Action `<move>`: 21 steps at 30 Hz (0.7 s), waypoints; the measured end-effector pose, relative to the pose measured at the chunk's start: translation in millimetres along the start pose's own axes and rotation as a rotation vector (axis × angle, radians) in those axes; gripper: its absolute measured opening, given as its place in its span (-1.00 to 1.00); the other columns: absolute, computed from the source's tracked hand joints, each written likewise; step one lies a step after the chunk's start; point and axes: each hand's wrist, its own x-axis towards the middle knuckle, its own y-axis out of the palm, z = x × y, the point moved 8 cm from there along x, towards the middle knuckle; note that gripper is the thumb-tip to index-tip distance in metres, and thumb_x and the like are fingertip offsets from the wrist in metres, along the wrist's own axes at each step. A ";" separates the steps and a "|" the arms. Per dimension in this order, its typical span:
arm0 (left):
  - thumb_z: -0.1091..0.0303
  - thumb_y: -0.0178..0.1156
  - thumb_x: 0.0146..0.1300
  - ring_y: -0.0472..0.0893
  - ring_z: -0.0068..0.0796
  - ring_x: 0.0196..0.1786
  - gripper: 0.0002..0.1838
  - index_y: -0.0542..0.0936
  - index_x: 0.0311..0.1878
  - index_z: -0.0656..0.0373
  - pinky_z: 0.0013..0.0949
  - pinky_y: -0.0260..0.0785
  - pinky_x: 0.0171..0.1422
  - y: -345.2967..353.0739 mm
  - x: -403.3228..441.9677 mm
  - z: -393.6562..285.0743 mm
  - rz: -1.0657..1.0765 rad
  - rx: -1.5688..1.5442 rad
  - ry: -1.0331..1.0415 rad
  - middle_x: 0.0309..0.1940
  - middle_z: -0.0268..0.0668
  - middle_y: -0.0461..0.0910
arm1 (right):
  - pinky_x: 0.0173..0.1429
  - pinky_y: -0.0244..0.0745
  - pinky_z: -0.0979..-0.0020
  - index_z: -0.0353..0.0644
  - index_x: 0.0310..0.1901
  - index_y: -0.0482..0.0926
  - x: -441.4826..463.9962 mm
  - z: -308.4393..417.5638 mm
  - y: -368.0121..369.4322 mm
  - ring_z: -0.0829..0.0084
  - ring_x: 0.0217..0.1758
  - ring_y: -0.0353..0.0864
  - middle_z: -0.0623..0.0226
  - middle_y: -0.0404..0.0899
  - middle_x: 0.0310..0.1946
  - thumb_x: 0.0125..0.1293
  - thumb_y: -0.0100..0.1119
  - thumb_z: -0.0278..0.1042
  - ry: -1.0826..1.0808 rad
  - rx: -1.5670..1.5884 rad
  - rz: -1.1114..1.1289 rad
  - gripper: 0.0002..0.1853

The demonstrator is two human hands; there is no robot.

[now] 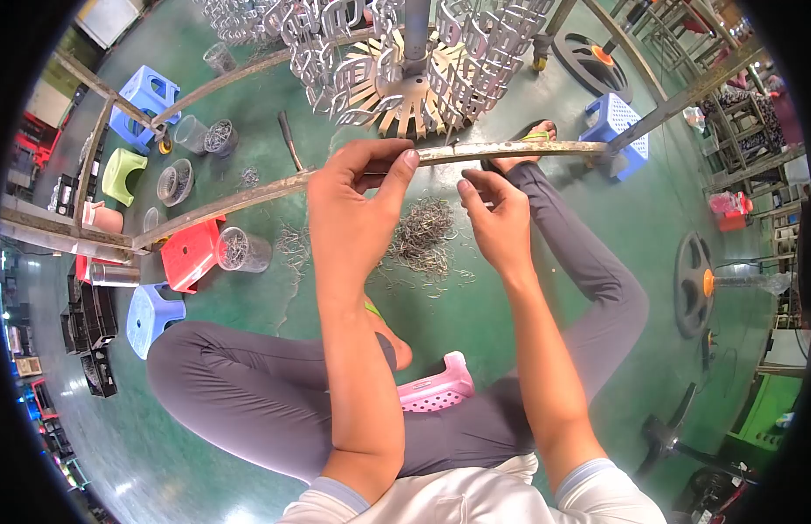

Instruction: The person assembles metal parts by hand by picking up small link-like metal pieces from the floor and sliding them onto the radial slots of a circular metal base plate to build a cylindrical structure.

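My left hand is raised in front of a worn metal rail. Its thumb and fingers are closed together where they overlap the rail; what they pinch, if anything, is hidden. Lower and to the right is my right hand, fingers curled in towards the thumb, with any small thing between them too small to make out. Beneath and between both hands, a pile of small metal wire pieces lies on the green floor. Beyond the rail stands a round rack hung with many bent metal pieces.
Left on the floor are a red stool, a clear cup of metal bits, blue stools and a green stool. A dark-handled tool lies near the rail. A blue-and-white stool stands right. A pink stool shows between my legs.
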 end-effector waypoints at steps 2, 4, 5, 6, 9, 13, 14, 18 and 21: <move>0.39 0.46 0.40 0.73 -0.57 -0.13 -0.77 0.78 0.00 0.35 -0.44 0.54 0.05 -3.1 -1.1 -4.9 -0.006 -0.031 -0.004 -0.20 -0.28 0.80 | -0.12 0.62 0.41 -0.36 0.07 0.74 -5.5 47.2 -2.7 0.44 -0.22 0.76 0.16 0.80 -0.21 0.45 0.37 -0.34 -0.078 0.042 -0.065 -0.71; 0.39 0.47 0.40 0.72 -0.57 -0.16 -0.76 0.78 0.00 0.36 -0.45 0.55 0.02 -5.7 -3.5 -12.7 -0.036 -0.052 0.007 -0.21 -0.28 0.80 | -0.18 0.61 0.40 -0.37 0.04 0.72 -7.4 71.4 -1.7 0.46 -0.31 0.71 0.18 0.77 -0.22 0.42 0.39 -0.46 -0.232 0.093 -0.132 -0.77; 0.39 0.47 0.40 0.72 -0.58 -0.17 -0.76 0.78 -0.01 0.37 -0.45 0.56 0.00 -6.7 -4.7 -15.4 -0.052 -0.063 0.013 -0.22 -0.28 0.80 | -0.15 0.62 0.44 -0.37 0.07 0.72 -9.4 81.6 -0.8 0.51 -0.27 0.72 0.21 0.78 -0.20 0.43 0.39 -0.47 -0.261 0.086 -0.129 -0.76; 0.39 0.47 0.40 0.72 -0.58 -0.18 -0.77 0.78 -0.01 0.37 -0.46 0.56 -0.01 -7.1 -5.7 -17.5 -0.071 -0.080 0.021 -0.22 -0.28 0.79 | -0.12 0.63 0.47 -0.37 0.10 0.72 -11.7 97.6 -2.3 0.56 -0.24 0.73 0.23 0.78 -0.18 0.45 0.39 -0.48 -0.292 0.079 -0.127 -0.75; 0.39 0.46 0.40 0.71 -0.60 -0.23 -0.79 0.78 -0.03 0.36 -0.47 0.56 -0.07 -7.0 -8.5 -26.0 -0.159 -0.111 0.078 -0.27 -0.29 0.79 | -0.12 0.64 0.50 -0.37 0.14 0.71 -13.7 124.7 0.7 0.61 -0.24 0.74 0.26 0.79 -0.19 0.45 0.40 -0.52 -0.422 0.080 -0.130 -0.72; 0.42 0.44 0.41 0.70 -0.62 -0.29 -0.82 0.78 -0.04 0.31 -0.46 0.55 -0.15 -9.4 -12.9 -40.6 -0.268 -0.059 0.221 -0.33 -0.29 0.78 | -0.27 0.63 0.37 -0.40 0.13 0.67 -9.0 144.0 11.3 0.45 -0.41 0.73 0.18 0.77 -0.35 0.37 0.41 -0.55 -0.445 0.158 -0.122 -0.68; 0.43 0.44 0.41 0.70 -0.62 -0.31 -0.83 0.78 -0.03 0.31 -0.45 0.54 -0.17 -9.6 -14.0 -44.2 -0.276 -0.038 0.252 -0.33 -0.30 0.78 | -0.32 0.60 0.35 -0.44 0.13 0.67 -6.1 144.5 15.4 0.44 -0.45 0.70 0.15 0.74 -0.43 0.39 0.41 -0.49 -0.369 0.165 -0.070 -0.67; 0.43 0.45 0.37 0.65 -0.59 -0.30 -0.81 0.79 -0.01 0.27 -0.44 0.50 -0.18 -5.0 -10.5 -39.8 -0.218 0.009 0.255 -0.29 -0.33 0.73 | -0.35 0.49 0.39 -0.39 0.06 0.73 2.4 138.7 23.2 0.52 -0.47 0.61 0.22 0.70 -0.45 0.42 0.40 -0.43 -0.252 0.088 0.027 -0.73; 0.42 0.48 0.33 0.64 -0.55 -0.26 -0.80 0.81 -0.01 0.22 -0.43 0.49 -0.14 -0.5 -9.0 -41.4 -0.135 0.071 0.278 -0.25 -0.34 0.71 | -0.35 0.40 0.51 -0.34 -0.01 0.78 4.1 138.2 18.1 0.67 -0.44 0.49 0.41 0.65 -0.43 0.38 0.43 -0.48 -0.291 -0.004 0.032 -0.80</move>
